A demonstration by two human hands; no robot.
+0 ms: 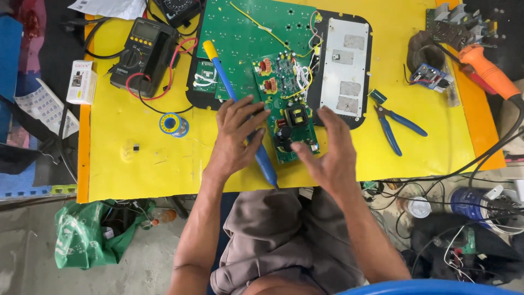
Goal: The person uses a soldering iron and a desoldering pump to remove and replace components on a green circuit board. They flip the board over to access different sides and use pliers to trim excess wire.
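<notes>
Even, bright daylight lit the yellow bench (136, 164), both hands (284, 142) cast only soft, faint shadows just beneath them, nothing glared, focus held sharp between them, and wide-lens bending curved the bench's edges far out to either side.
</notes>
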